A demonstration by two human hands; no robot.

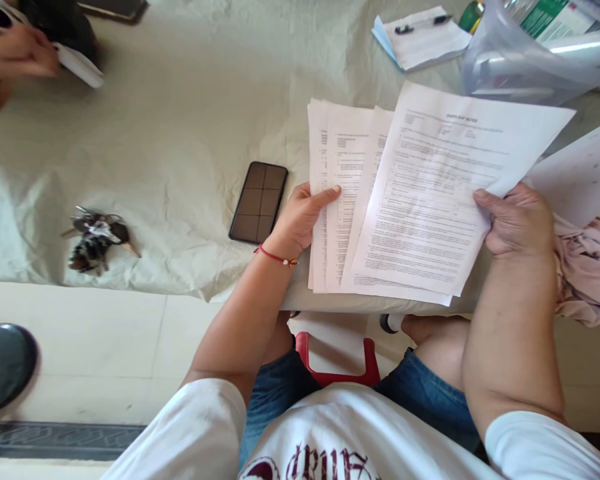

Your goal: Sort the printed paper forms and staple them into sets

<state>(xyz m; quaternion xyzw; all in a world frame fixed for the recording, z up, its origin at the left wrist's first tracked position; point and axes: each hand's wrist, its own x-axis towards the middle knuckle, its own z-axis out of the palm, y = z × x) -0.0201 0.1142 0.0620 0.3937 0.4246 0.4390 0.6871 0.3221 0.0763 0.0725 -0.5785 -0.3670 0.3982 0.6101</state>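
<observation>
My left hand (304,212) is closed on the left edge of several fanned printed sheets (347,227), its thumb lying on top. With thumb and fingers, my right hand (517,217) pinches the right edge of the top printed sheet (435,193), which overlaps the others and is turned at an angle. Small text fills the pages, with a heading near the top sheet's upper edge. Close to my left hand, a dark phone (259,202) lies on the table. Parts of the lower sheets are hidden under the top one.
A bunch of keys (100,239) lies on the covered table (180,133). A pen (423,25) rests on a notepad (430,50) near a clear plastic container (500,67). Pink cloth (585,273) is at right. Another person's hand (20,53) shows upper left.
</observation>
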